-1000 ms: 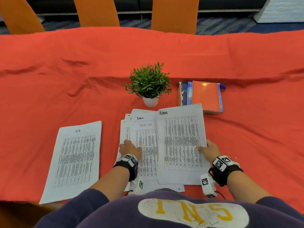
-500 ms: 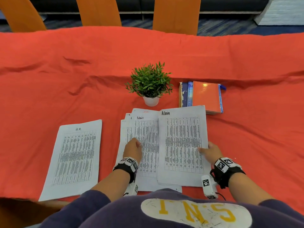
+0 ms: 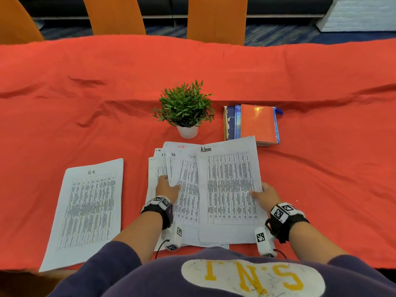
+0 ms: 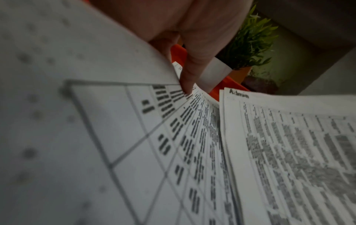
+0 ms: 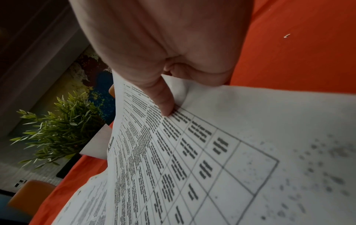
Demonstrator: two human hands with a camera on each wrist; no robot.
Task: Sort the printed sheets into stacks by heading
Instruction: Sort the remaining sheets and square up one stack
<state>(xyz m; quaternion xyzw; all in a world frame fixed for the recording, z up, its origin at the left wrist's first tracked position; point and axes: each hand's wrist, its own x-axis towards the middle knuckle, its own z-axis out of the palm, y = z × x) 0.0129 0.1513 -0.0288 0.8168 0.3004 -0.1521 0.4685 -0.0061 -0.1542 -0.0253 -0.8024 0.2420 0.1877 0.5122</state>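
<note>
1. Two hands work at the near edge of the worktop [image 3: 64, 103], which is draped in a red cloth.
2. The right hand [image 3: 266, 195] pinches the right edge of one sheet headed "Admin" [image 3: 229, 189], thumb on top and fingers curled beneath; its near end is raised off the pile.
3. The left hand [image 3: 166, 188] grips the left edge of a second sheet [image 3: 186, 189], lifting it, with the thumb pressed on its print in the left wrist view.
4. Under both lies one fanned pile of sheets [image 3: 156, 168]; at least four corners peek out at its top, and I cannot count more.
5. To the left, well apart, one sheet headed "HR" [image 3: 90, 211] lies flat; whether more lie beneath I cannot tell.
6. Beyond the pile stands one small green plant [image 3: 185, 106] in a white pot.
7. To its right sits one stack of books [image 3: 256, 124], three by the visible covers.
8. Three orange chair backs [image 3: 216, 18] rise at the far edge.
</note>
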